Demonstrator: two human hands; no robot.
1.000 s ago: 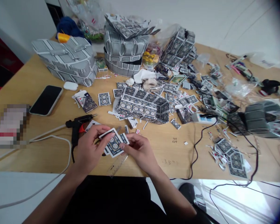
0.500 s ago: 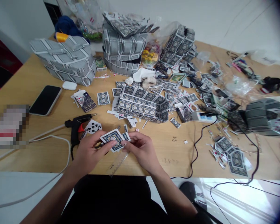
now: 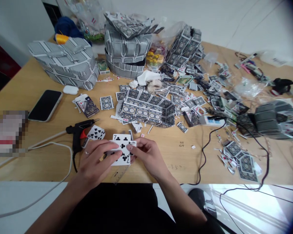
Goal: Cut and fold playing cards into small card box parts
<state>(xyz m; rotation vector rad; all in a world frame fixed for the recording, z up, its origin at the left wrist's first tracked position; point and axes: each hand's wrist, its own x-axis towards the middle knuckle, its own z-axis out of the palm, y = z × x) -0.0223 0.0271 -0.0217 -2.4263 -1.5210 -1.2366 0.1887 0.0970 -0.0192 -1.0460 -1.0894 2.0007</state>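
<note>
Both hands hold two playing cards face up just above the front of the table. A seven of clubs (image 3: 119, 137) lies upright, with a second club card (image 3: 123, 145) crosswise over it. My left hand (image 3: 95, 159) grips the left side, its fingers lying over the card faces. On the right end, my right hand (image 3: 148, 154) pinches the cards, thumb on top. Under the hands a clear ruler (image 3: 121, 175) partly shows. Left of them are a black glue gun (image 3: 76, 131) and a card of spades (image 3: 97, 132). Beyond stands an open box made of patterned cards (image 3: 141, 112).
A phone (image 3: 45, 105) and an opened card pack (image 3: 89, 107) lie to the left. Woven grey bags (image 3: 68, 63) stand at the back. Card scraps (image 3: 217, 87) cover the right side. A black cable (image 3: 203, 156) runs from a power strip (image 3: 211, 121) over the front edge.
The cards in my hands showed patterned backs and now show club faces, the seven upright under the crosswise one. My left fingers have moved over the top of the cards.
</note>
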